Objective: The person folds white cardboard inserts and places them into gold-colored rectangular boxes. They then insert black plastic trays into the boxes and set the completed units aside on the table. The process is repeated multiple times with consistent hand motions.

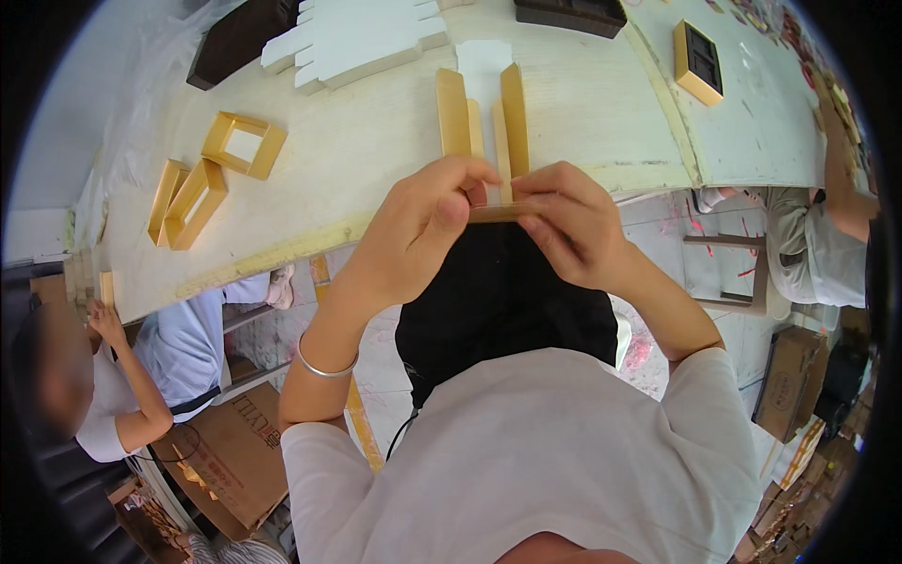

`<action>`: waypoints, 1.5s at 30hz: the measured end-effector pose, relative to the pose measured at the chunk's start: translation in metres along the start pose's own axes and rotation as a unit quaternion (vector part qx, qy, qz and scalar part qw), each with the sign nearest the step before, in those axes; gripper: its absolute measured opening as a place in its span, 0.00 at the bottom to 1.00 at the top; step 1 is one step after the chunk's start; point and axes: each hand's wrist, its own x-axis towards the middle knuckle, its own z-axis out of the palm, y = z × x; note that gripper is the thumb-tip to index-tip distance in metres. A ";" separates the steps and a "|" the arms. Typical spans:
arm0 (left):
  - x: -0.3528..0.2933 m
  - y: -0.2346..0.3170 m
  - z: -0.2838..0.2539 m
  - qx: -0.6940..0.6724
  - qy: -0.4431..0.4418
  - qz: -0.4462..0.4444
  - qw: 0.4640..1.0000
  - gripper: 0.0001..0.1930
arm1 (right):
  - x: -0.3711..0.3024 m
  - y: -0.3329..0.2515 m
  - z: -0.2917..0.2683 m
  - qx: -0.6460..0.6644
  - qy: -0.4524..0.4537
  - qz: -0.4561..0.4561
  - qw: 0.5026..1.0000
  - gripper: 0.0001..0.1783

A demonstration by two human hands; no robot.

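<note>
At the table's near edge a partly folded gold cardboard box piece (453, 113) stands with its long side walls raised and a white flap reaching away from me. My right hand (571, 226) pinches its near end between thumb and fingers. Curled at the left corner of that same end, my left hand (423, 221) has its fingertips bent inward against the card; part of them is hidden. To the left on the table lie several folded gold frames (246, 144) with open middles.
A stack of flat white card blanks (366, 42) lies at the far side, beside a dark tray (240, 42). Another dark tray (571, 13) and a gold box with a black insert (698, 62) are farther right. Co-workers sit left and right. A brown carton (230, 461) stands below left.
</note>
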 end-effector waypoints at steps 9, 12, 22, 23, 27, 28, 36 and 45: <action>0.002 -0.010 0.026 0.183 0.119 0.140 0.966 0.15 | 0.003 -0.010 0.010 0.039 0.073 0.054 0.995 0.24; -0.001 -0.008 0.027 0.212 0.102 0.113 0.965 0.17 | 0.004 -0.013 0.008 -0.013 0.061 0.041 0.997 0.27; -0.007 -0.004 0.024 0.236 0.149 0.103 0.955 0.09 | 0.006 -0.013 0.003 -0.164 0.004 -0.001 0.986 0.24; -0.010 -0.005 0.026 0.294 0.158 0.144 0.932 0.10 | 0.006 -0.013 0.003 -0.170 0.005 -0.008 0.985 0.22; -0.008 -0.009 0.028 0.361 0.170 0.183 0.898 0.10 | 0.013 -0.016 0.001 -0.189 -0.043 -0.005 0.981 0.12; -0.006 -0.009 0.027 0.351 0.159 0.180 0.905 0.09 | 0.015 -0.017 0.000 -0.193 -0.067 0.004 0.979 0.10; 0.002 0.006 -0.010 0.178 -0.046 0.012 0.983 0.05 | 0.024 -0.007 -0.022 -0.058 -0.120 0.054 0.990 0.10; 0.005 0.042 0.001 0.552 0.092 0.125 0.819 0.09 | 0.021 -0.017 -0.017 -0.155 -0.092 0.056 0.982 0.14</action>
